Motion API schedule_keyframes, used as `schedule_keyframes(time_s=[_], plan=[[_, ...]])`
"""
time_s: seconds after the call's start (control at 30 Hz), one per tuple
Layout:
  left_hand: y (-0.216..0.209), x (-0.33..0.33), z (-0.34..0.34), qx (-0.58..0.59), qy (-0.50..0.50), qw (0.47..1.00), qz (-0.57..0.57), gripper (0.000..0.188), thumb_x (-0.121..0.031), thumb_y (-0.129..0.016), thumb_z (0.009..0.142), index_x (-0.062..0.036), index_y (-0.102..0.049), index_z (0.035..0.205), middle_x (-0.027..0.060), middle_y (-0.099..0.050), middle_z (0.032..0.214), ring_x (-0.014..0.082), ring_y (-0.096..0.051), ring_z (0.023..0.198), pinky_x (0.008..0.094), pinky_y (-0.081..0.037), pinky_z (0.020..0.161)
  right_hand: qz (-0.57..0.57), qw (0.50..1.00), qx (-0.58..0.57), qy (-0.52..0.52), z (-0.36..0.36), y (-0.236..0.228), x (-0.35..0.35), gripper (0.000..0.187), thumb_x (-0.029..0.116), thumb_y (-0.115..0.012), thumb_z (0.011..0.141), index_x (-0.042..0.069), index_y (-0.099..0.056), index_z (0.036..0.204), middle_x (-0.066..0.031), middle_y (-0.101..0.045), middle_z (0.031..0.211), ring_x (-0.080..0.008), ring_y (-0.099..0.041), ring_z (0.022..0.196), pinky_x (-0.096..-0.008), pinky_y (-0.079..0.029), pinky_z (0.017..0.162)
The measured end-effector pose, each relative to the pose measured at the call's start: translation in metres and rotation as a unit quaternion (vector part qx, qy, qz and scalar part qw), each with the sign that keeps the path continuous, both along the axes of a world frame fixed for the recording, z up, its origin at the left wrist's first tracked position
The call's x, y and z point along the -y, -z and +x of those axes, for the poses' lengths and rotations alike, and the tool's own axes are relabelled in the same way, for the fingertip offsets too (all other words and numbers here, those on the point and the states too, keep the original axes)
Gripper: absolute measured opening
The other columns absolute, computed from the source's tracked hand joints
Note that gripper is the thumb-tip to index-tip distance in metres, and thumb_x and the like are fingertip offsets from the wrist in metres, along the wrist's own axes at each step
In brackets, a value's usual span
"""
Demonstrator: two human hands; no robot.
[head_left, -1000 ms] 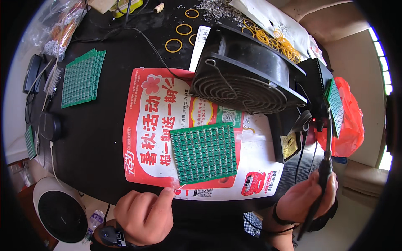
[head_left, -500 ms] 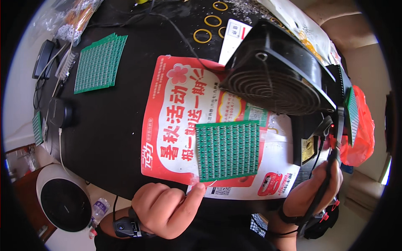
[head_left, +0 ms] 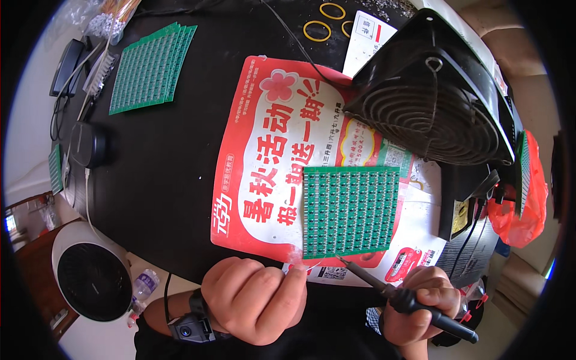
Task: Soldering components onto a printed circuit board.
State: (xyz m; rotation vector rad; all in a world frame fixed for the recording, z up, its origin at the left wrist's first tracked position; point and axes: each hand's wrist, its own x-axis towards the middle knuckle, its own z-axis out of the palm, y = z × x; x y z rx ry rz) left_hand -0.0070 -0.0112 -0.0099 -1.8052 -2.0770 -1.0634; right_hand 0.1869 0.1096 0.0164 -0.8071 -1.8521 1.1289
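A green circuit board panel with rows of small dark parts lies flat on a red and white printed sheet. My right hand is closed round the handle of a soldering iron. The iron's tip is at the panel's near edge; whether it touches is too fine to tell. My left hand is closed in a pinch at the panel's near left corner. From its fingertips a thin, silvery solder wire sticks out toward that edge.
A black fan with a wire guard stands behind the panel to the right. More green panels are stacked at the far left. Yellow rings lie at the back. A red plastic bag hangs at the right, and a dark cable runs toward the fan.
My right hand has brought the soldering iron from beside the stand on the right down to the panel's near edge. The left hand keeps its pinch; the view has shifted slightly.
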Motion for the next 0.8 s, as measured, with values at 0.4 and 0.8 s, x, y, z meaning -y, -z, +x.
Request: schedule_keyframes(time_s=[0.4, 0.8], plan=[[-0.0061, -0.0013, 0.0047, 0.029, -0.009, 0.999, -0.039, 0.014, -0.001, -0.070, 0.072, -0.0004, -0.069, 0.085, 0.0019, -0.055, 0.062, 0.0168, -0.050, 0.050, 0.0271, -0.040, 0.045, 0.015, 0.998, 0.056, -0.029, -0.0031, 0.0009, -0.0057, 0.032, 0.033, -0.067, 0.091, 0.006, -0.049, 0.089, -0.0028, -0.046, 0.061, -0.0131, -0.047, 0.054, -0.0266, -0.039, 0.051], [-0.0056, -0.0024, 0.0055, 0.023, -0.013, 0.999, -0.045, 0.014, -0.002, -0.070, 0.072, -0.0003, -0.069, 0.087, 0.0017, -0.055, 0.062, 0.0167, -0.051, 0.051, 0.0268, -0.040, 0.046, 0.034, 0.996, 0.074, -0.047, -0.0050, 0.0001, -0.0075, 0.033, 0.033, -0.065, 0.091, 0.005, -0.048, 0.089, -0.0043, -0.048, 0.061, -0.0142, -0.050, 0.052, -0.0266, -0.041, 0.050]])
